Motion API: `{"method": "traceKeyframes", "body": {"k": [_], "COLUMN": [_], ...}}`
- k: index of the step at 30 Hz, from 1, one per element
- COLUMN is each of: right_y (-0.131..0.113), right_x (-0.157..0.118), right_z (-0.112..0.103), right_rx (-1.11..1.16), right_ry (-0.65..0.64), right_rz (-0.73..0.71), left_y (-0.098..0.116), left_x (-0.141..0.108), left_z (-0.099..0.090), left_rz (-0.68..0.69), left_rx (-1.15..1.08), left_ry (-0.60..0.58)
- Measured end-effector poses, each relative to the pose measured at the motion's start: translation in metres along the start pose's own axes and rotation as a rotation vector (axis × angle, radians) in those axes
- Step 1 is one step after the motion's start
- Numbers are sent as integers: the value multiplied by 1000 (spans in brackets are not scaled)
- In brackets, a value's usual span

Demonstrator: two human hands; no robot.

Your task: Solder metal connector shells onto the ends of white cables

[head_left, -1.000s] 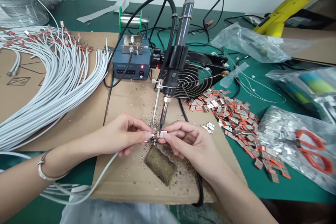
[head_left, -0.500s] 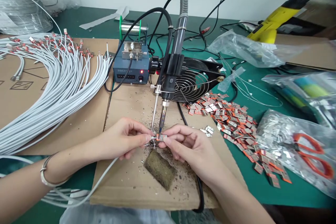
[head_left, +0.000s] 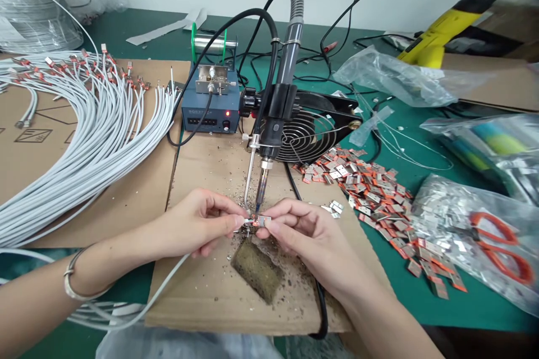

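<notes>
My left hand (head_left: 206,223) pinches the end of a white cable (head_left: 168,279), which runs out below it toward the lower left. Between thumb and fingers, my right hand (head_left: 297,228) grips a small metal USB connector (head_left: 264,221) with an orange part. Cable end and connector meet under the tip of a soldering iron (head_left: 261,185) held upright in a stand. Whether the tip touches them is too small to tell. A thin solder feed tube (head_left: 249,174) comes down beside the iron. Just below my fingertips lies a brown sponge (head_left: 257,270).
A blue soldering station (head_left: 210,109) and a black fan (head_left: 305,134) stand behind. Bundled white cables (head_left: 84,162) cover the left. Orange and metal connectors (head_left: 379,196) are heaped right, beside a plastic bag (head_left: 455,235) with orange scissors (head_left: 503,247). A yellow tool (head_left: 442,33) lies back right.
The connector and cable end have shifted very slightly to the right under the iron. Both hands keep their hold and nearly the same place.
</notes>
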State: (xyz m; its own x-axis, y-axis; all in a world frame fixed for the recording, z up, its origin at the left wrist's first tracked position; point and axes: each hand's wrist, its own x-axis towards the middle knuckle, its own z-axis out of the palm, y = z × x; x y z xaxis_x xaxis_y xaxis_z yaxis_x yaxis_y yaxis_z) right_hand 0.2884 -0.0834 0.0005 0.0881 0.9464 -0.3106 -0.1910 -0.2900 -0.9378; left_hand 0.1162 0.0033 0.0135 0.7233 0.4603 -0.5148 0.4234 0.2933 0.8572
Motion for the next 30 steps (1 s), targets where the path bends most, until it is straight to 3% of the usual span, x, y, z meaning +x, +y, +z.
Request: {"method": "traceKeyframes", "body": {"k": [12, 30], "right_y": [0, 0], "right_x": [0, 2], "right_z": [2, 1], "right_rx": [-8, 3], "right_ry": [45, 0], "right_rz": [-2, 7], "left_y": [-2, 0], "left_x": [2, 2], "left_z": [-1, -1], "left_rz": [-15, -32], "left_rx": [28, 78], "left_ry": [0, 3]}}
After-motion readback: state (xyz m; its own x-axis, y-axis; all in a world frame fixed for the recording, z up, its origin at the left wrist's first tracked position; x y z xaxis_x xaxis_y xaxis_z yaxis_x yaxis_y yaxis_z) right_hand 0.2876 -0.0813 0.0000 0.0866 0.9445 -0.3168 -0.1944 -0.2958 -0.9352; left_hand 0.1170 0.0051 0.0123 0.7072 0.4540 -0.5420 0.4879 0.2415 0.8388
